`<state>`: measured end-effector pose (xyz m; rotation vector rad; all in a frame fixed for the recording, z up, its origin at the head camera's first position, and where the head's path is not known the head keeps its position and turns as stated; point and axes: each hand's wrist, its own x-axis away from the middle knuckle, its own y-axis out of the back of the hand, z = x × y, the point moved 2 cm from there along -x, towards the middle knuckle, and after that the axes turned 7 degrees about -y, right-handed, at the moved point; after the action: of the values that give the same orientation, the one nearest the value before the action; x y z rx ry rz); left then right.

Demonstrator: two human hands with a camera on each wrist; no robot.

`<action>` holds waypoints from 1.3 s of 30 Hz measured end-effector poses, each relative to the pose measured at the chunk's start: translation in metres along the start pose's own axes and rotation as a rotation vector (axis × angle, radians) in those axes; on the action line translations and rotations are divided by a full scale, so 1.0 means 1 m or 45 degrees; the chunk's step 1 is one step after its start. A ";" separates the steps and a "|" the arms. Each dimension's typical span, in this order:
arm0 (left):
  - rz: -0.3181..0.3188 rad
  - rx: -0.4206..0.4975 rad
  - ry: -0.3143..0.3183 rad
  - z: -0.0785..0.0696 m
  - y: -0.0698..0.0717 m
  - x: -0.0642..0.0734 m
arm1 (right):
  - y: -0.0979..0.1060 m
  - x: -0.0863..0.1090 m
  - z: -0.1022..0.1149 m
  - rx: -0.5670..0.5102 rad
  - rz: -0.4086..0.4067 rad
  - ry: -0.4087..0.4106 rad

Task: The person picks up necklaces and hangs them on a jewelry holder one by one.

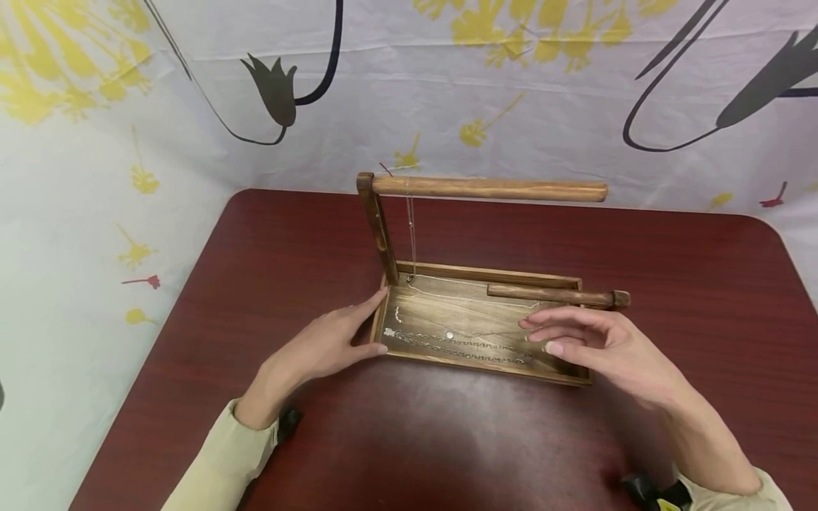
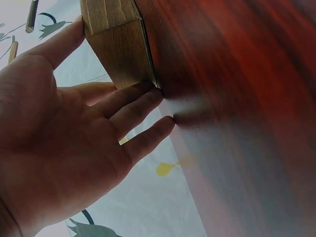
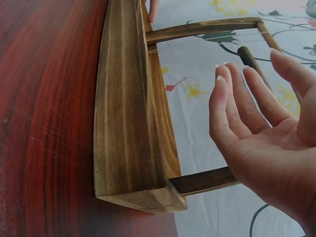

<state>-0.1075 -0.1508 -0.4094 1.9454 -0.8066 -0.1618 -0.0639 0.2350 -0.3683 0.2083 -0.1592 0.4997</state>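
A shallow wooden jewelry stand tray (image 1: 460,363) sits on the table, with a tall post at its left end bearing an upper bar (image 1: 498,188). A lower bar (image 1: 549,295) stands at the right. My left hand (image 1: 326,344) rests against the tray's left end, thumb at the front corner, fingers straight. Over the tray's right part hovers my right hand (image 1: 594,348), fingers loosely bent, holding nothing visible. A thin necklace (image 1: 412,231) hangs from the upper bar. In the tray lie a silver chain necklace (image 1: 473,344), a small round white piece (image 1: 449,335) and a short strand (image 1: 397,314).
The dark red wooden table (image 1: 287,248) surrounds the stand. Behind it hangs a white cloth (image 1: 383,92) printed with yellow and grey flowers. Black straps are partly visible at both wrists.
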 end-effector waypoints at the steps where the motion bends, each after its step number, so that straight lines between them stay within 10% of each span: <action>1: 0.003 0.001 0.004 0.000 0.000 0.000 | 0.000 0.000 -0.001 0.000 -0.004 -0.009; 39: -0.010 0.011 -0.025 0.001 -0.001 0.000 | -0.029 -0.030 -0.025 0.145 -0.268 0.090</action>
<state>-0.1076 -0.1511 -0.4106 1.9582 -0.8142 -0.1825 -0.0731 0.2024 -0.4030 0.3150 -0.0388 0.3059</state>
